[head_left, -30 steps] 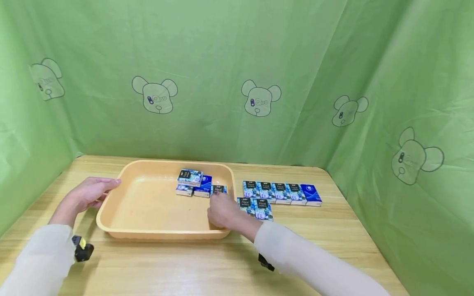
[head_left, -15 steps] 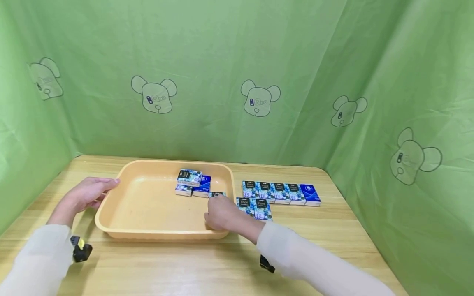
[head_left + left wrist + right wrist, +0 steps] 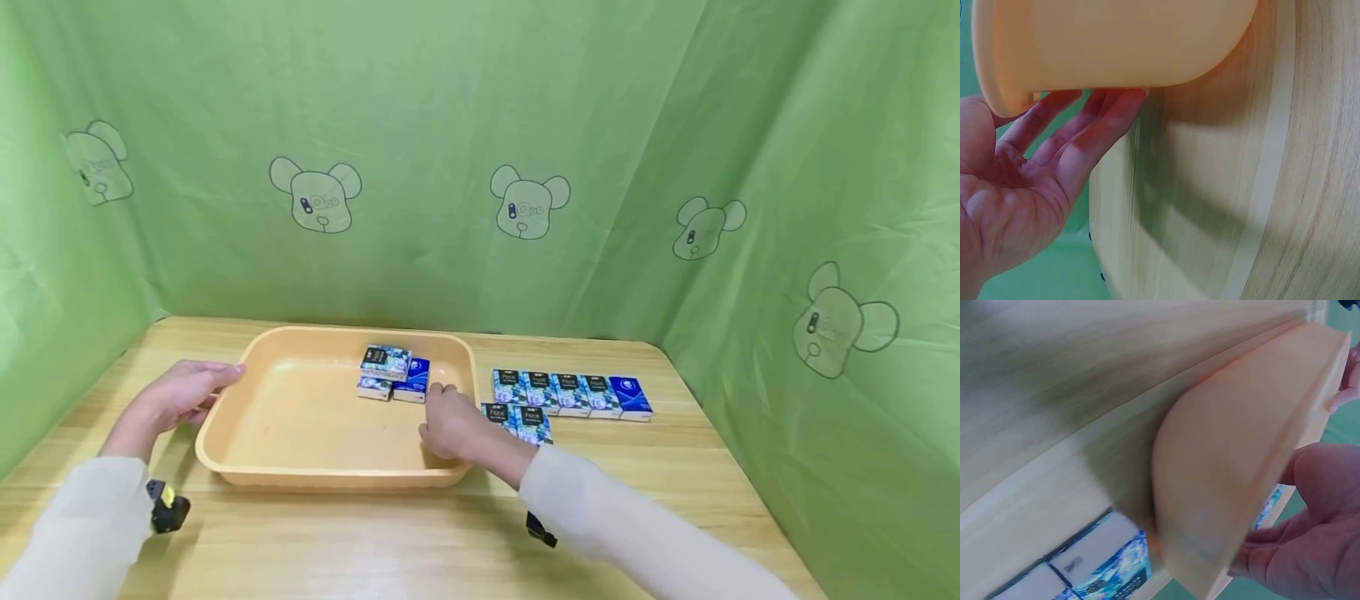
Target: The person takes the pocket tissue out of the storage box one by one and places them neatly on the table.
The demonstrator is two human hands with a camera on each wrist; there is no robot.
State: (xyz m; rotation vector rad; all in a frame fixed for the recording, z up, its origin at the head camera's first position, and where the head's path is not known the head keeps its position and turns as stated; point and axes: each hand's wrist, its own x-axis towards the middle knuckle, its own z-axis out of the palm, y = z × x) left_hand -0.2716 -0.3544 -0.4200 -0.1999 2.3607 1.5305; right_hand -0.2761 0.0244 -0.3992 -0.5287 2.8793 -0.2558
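Note:
An orange plastic tray [image 3: 315,475] sits on the table. My left hand [image 3: 187,392] holds its left rim, thumb over the edge and fingers against the outer wall, as the left wrist view shows. My right hand [image 3: 453,425] reaches inside the tray's right end. A blue flowered tissue pack [image 3: 1269,505] shows between its thumb and fingers in the right wrist view; in the head view the hand hides it. Beside the hand lie a plain blue tissue pack [image 3: 412,382] and a flowered pack [image 3: 374,387], with another flowered pack [image 3: 386,362] on top of them.
Right of the tray, on the wooden table [image 3: 315,550], a row of flowered packs [image 3: 540,392] ends in a plain blue pack [image 3: 631,397]. Two more flowered packs [image 3: 533,425] lie in front, close to the tray wall. A green curtain [image 3: 420,275] surrounds the table.
The flowered pack under my right hand, partly visible earlier, is now hidden in the head view. The right hand has shifted only slightly. My left hand stays on the rim.

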